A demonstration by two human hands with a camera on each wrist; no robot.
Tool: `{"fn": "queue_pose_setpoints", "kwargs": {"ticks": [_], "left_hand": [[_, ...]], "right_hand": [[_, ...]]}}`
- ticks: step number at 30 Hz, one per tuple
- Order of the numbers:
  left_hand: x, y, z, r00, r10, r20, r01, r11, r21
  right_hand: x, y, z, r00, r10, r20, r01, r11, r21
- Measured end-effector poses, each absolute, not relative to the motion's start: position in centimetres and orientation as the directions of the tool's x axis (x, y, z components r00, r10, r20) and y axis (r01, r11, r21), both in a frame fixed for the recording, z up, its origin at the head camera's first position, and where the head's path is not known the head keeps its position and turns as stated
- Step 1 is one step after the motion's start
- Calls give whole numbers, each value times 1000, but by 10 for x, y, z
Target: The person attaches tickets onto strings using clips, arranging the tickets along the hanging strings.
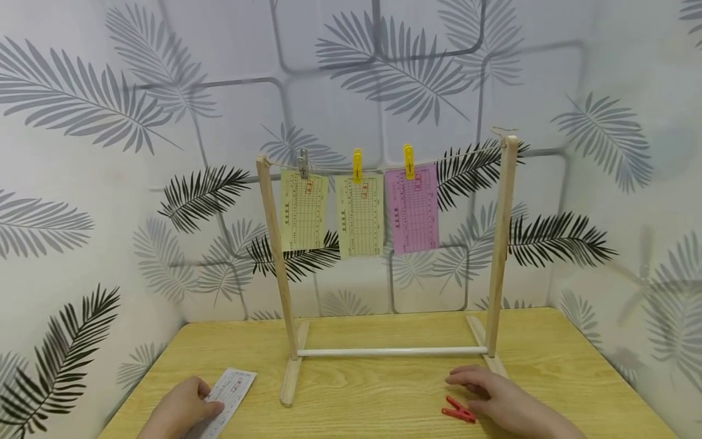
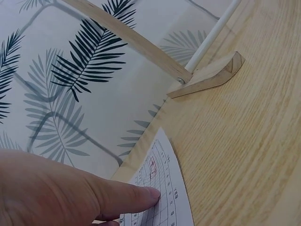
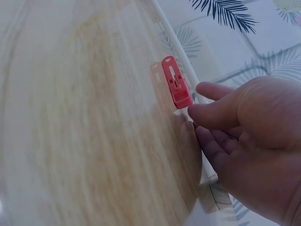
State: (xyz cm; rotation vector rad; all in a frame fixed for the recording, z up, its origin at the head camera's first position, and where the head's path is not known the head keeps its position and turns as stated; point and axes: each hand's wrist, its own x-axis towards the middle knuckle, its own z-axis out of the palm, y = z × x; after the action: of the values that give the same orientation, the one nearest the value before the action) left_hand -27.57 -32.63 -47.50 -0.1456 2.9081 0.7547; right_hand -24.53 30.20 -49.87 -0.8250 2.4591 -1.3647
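Observation:
My left hand (image 1: 183,407) pinches a white printed slip (image 1: 233,390) with a red stamp, thumb on top, at the table's front left. In the left wrist view the thumb lies across the slip's (image 2: 174,193) printed lines. A red clothespin (image 1: 458,410) rests on the table at the front right. My right hand (image 1: 496,396) is beside it, fingers loosely bent and holding nothing. The right wrist view has the thumb tip close to one end of the clothespin (image 3: 177,82); whether they touch I cannot tell.
Behind the hands stands a wooden frame (image 1: 496,256) with a string and a white lower bar (image 1: 392,352). From the string hang two yellow-green slips, one under a grey clip (image 1: 303,163), one under a yellow clip (image 1: 358,166), and a pink slip (image 1: 414,216) under another yellow clip.

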Motion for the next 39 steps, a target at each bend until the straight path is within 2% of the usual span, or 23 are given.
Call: {"fn": "queue_pose_setpoints", "kwargs": {"ticks": [5, 12, 15, 23, 28, 34, 39], "left_hand": [[-274, -327, -475, -989, -53, -137, -117, 852, 511], [-277, -331, -475, -979, -62, -194, -156, 838, 523], [-275, -332, -476, -985, -60, -162, -138, 835, 532], [-277, -337, -479, -996, -58, -73, -89, 822, 562], [-279, -333, -473, -996, -52, -74, -85, 804, 588], [-279, -324, -458, -997, -36, -61, -65, 822, 566], [-274, -312, -448, -1000, -11, -19, -20, 796, 605]], "right_hand": [[-245, 301, -501, -795, -600, 89, -412, 427, -805], [-247, 298, -501, -764, -641, 68, -420, 414, -808], [-247, 297, -501, -752, -655, 73, -421, 392, -818], [-246, 291, -500, -800, -595, 78, -406, 440, -801], [-247, 287, -500, -832, -551, 62, -375, 478, -794], [-246, 284, -500, -839, -541, 61, -360, 468, -807], [-245, 282, -501, -844, -534, 60, -350, 462, -815]]}}
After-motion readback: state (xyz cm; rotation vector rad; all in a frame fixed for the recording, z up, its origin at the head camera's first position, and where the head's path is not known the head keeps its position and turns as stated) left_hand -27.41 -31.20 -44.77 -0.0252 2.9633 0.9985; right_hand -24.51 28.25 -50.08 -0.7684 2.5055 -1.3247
